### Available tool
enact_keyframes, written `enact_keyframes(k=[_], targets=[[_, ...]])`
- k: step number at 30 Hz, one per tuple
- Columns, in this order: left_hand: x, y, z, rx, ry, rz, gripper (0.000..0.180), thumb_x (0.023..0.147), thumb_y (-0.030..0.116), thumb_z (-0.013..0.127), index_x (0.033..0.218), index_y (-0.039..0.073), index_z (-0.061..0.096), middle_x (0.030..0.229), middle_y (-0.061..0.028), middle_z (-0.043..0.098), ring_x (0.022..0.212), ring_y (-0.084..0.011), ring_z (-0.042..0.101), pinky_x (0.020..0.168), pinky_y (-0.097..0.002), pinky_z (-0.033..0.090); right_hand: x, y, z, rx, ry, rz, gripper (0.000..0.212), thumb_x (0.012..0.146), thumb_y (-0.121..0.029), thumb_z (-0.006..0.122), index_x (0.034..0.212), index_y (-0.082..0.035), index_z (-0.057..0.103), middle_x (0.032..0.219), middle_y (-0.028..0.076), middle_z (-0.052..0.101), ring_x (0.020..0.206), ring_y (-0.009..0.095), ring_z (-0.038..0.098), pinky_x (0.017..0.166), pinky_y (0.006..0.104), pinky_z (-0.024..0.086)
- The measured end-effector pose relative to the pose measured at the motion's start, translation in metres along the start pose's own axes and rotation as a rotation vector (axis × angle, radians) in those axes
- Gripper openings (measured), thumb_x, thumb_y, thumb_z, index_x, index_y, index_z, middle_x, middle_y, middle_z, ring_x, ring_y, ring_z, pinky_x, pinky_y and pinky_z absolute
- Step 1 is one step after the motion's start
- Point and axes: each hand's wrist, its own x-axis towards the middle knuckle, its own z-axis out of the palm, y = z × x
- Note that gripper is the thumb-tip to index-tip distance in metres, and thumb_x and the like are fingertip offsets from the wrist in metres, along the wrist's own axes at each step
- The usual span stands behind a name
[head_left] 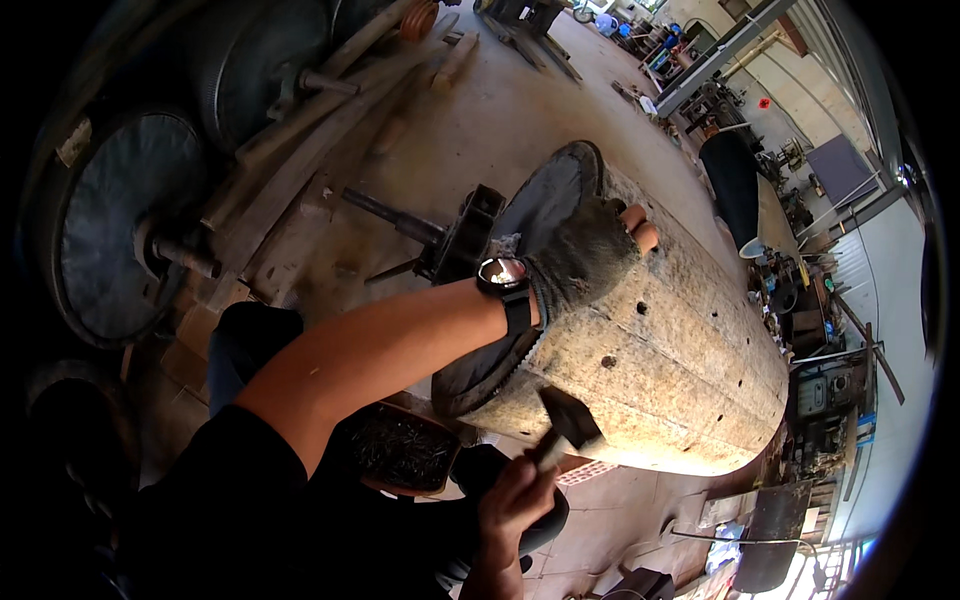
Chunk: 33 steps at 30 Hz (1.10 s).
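A large pale wooden drum, dotted with dark holes, lies tilted in front of me, its dark round end plate facing left. My left hand, in a dark fingerless glove, rests on the drum's upper side near that end. Its bare fingertips are bent and close together; whatever they may pinch is hidden. Low in front of the drum, my right hand is closed round the handle of a hammer. The dark hammer head is by the drum's lower side; I cannot tell whether it touches.
A metal shaft and block stick out from the drum's end. By my legs sits a box of small dark pieces, probably nails. Round dark discs with shafts and wooden planks stand left. Machinery lines the right side.
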Motion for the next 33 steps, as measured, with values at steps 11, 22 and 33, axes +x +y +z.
enact_keyframes(k=[11,22,33], targets=[[-0.001,-0.002,0.005,0.057,0.031,0.014,0.013,0.086,0.008,0.057,0.096,0.01,0.049,0.091,-0.0117,0.049,0.072,-0.0329,0.057,0.059,-0.0457,0.045,0.001,-0.018,0.004,0.125,0.218,-0.091,0.035,0.105,-0.032,0.05,0.099,0.002,0.057,0.065,0.0,0.049,0.054,0.009,0.046,0.048,0.0232,0.035],[-0.002,-0.009,0.017,-0.15,0.045,-0.066,0.012,0.088,0.007,0.056,0.086,0.01,0.044,0.087,-0.011,0.043,0.07,-0.0302,0.055,0.058,-0.0434,0.041,-0.001,0.004,0.002,-0.136,0.202,-0.237,0.03,0.106,-0.027,0.049,0.095,0.002,0.054,0.062,0.007,0.051,0.048,0.018,0.048,0.047,0.0294,0.04],[-0.001,0.007,0.033,-1.238,0.056,-0.592,0.025,0.096,0.002,0.044,0.077,0.015,0.034,0.08,0.0003,0.028,0.069,-0.0177,0.023,0.067,-0.0319,0.028,0.013,0.003,0.003,-0.462,-0.083,0.071,0.025,0.102,-0.019,0.054,0.1,0.006,0.054,0.07,0.024,0.057,0.059,0.039,0.054,0.056,0.0445,0.044]])
